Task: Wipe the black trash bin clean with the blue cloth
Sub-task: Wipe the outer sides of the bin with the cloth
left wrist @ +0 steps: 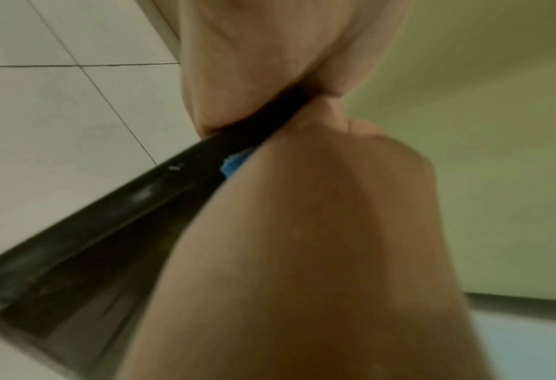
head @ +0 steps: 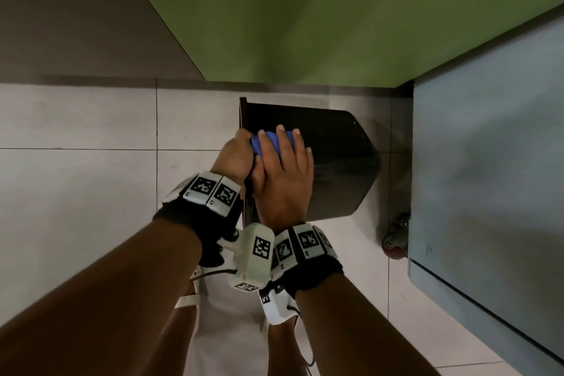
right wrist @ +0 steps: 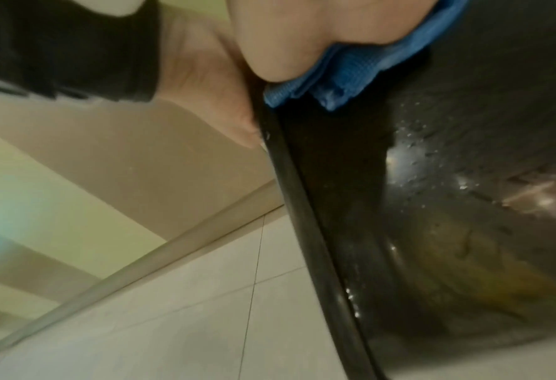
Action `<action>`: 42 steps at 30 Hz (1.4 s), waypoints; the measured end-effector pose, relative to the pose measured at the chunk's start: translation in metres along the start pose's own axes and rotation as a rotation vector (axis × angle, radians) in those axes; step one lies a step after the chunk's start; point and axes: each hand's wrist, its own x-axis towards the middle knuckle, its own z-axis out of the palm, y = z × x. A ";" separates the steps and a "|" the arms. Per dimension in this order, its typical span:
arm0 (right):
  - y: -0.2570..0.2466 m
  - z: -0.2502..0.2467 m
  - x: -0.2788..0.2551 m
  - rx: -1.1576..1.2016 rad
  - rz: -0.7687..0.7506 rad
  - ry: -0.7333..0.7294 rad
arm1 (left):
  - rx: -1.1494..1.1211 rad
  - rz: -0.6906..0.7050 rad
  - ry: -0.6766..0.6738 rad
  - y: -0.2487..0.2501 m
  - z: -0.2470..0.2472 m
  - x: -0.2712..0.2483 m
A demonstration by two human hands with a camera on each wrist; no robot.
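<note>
The black trash bin (head: 335, 162) lies on its side on the tiled floor, its mouth to the left. My left hand (head: 235, 159) grips the bin's rim (left wrist: 107, 218) at the upper edge. My right hand (head: 283, 174) lies flat on the bin's side wall just behind the rim, its fingers spread over the bunched blue cloth (head: 270, 139) and pressing it down. In the right wrist view the blue cloth (right wrist: 351, 74) sticks out from under the palm, and the bin wall (right wrist: 465, 154) below it shows wet specks and smears. A sliver of the cloth (left wrist: 234, 164) shows in the left wrist view.
A green wall (head: 305, 9) rises right behind the bin. A blue-grey cabinet (head: 488, 162) on a caster wheel (head: 396, 238) stands close to the bin's right end. Pale floor tiles (head: 91, 162) spread to the left. My own white clothing (head: 229, 330) fills the bottom middle.
</note>
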 end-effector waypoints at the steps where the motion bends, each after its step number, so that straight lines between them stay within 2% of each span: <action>1: 0.001 0.001 0.001 -0.008 -0.014 -0.017 | 0.010 0.006 -0.003 0.002 0.000 -0.003; 3: 0.009 -0.007 0.003 0.014 -0.032 -0.036 | 0.051 0.026 -0.024 0.006 0.000 -0.011; 6: 0.035 -0.013 0.005 -0.042 -0.031 -0.018 | 0.170 0.052 0.024 0.006 0.001 -0.010; 9: 0.067 -0.024 0.013 -0.083 0.099 0.009 | 0.211 0.065 0.085 0.004 0.002 -0.013; 12: 0.103 -0.039 0.023 -0.120 0.184 -0.007 | 0.111 0.091 0.113 -0.004 0.006 -0.014; 14: 0.121 -0.049 0.031 -0.047 0.297 -0.027 | 0.052 0.089 0.144 -0.010 0.008 -0.015; 17: 0.132 -0.049 0.044 0.057 0.637 -0.153 | 0.017 0.120 0.173 -0.018 0.011 -0.016; 18: 0.131 -0.047 0.043 -0.009 0.636 -0.158 | 0.009 0.118 0.174 -0.020 0.011 -0.016; 20: 0.115 -0.045 0.036 -0.183 0.468 -0.150 | -0.006 0.109 0.171 -0.023 0.011 -0.017; 21: 0.102 -0.041 0.030 -0.217 0.380 -0.193 | -0.017 0.110 0.173 -0.024 0.011 -0.017; 26: 0.030 -0.025 0.003 -0.073 0.030 -0.276 | -0.035 0.121 0.169 -0.030 0.011 -0.022; 30: 0.041 -0.025 0.003 -0.033 -0.142 -0.318 | -0.031 0.137 0.191 -0.030 0.011 -0.023; 32: 0.059 -0.030 0.008 -0.064 -0.143 -0.297 | -0.040 0.143 0.207 -0.033 0.011 -0.024; 34: 0.080 -0.035 0.016 -0.107 -0.002 -0.262 | -0.033 0.124 0.195 -0.038 0.012 -0.026; 36: 0.105 -0.039 0.023 -0.156 0.211 -0.316 | -0.009 0.133 0.180 -0.043 0.012 -0.030; 38: 0.126 -0.043 0.030 -0.066 0.459 -0.351 | 0.021 0.167 0.177 -0.045 0.011 -0.032; 39: 0.131 -0.044 0.032 0.011 0.557 -0.323 | 0.030 0.184 0.170 -0.047 0.009 -0.030; 40: 0.133 -0.043 0.032 0.065 0.610 -0.287 | 0.032 0.186 0.157 -0.047 0.008 -0.031; 42: 0.129 -0.040 0.029 0.071 0.616 -0.246 | 0.018 0.155 0.121 -0.050 0.005 -0.028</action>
